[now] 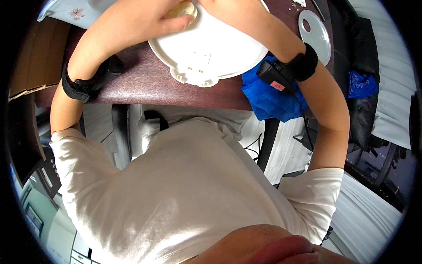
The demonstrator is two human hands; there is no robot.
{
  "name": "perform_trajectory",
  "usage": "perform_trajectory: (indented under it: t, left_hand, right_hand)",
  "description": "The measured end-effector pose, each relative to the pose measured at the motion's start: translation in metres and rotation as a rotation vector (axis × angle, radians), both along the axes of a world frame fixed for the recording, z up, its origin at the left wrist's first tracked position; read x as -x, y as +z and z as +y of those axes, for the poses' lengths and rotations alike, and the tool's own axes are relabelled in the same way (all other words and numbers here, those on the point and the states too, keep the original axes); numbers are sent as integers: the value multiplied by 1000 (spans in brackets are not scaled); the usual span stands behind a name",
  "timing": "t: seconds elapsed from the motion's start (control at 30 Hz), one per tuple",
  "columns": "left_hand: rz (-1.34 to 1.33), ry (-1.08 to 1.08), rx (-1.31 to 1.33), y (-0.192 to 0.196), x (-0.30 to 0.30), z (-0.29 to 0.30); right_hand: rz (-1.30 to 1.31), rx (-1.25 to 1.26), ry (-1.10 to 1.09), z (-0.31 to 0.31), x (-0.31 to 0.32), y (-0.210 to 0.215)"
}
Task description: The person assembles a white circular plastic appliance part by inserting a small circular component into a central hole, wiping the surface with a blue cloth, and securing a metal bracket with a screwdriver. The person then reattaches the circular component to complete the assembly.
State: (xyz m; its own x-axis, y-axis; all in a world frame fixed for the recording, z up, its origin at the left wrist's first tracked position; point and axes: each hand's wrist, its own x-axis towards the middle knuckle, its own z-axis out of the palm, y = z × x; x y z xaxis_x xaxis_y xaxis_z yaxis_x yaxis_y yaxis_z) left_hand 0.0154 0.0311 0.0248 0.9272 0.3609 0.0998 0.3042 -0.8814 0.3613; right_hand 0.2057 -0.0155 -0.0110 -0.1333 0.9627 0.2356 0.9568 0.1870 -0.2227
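Observation:
A white rounded plastic shell (220, 50) with small tabs and slots along its near edge lies on the dark red-brown table. My left hand (165, 17) is at its far left part, the thumb bent over a pale yellow, partly see-through round piece (188, 8). The fingers of that hand are mostly cut off by the top edge. My right hand (231, 9) reaches over the far part of the shell. Its fingers run out of the picture, so what they hold or touch is hidden.
A white disc with a round hole (318, 42) lies at the table's right, near tiny metal screws (293, 7). Blue cloth or bag material (270, 99) hangs over the near edge under my right forearm. A cardboard box (39, 57) stands at left, beside a pale flowered item (72, 13).

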Motion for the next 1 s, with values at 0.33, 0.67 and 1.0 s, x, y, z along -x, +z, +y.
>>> perform_trajectory:
  t: [0.33, 0.67, 1.0]
  left_hand:
    - [-68, -28, -36, -2, 4, 3]
    - [-1, 86, -69, 1, 4, 6]
    - [105, 133, -82, 4, 2, 4]
  right_hand:
    - [92, -35, 3, 1, -2, 1]
    - [628, 145, 64, -19, -32, 11]
    - [630, -54, -55, -80, -36, 39]
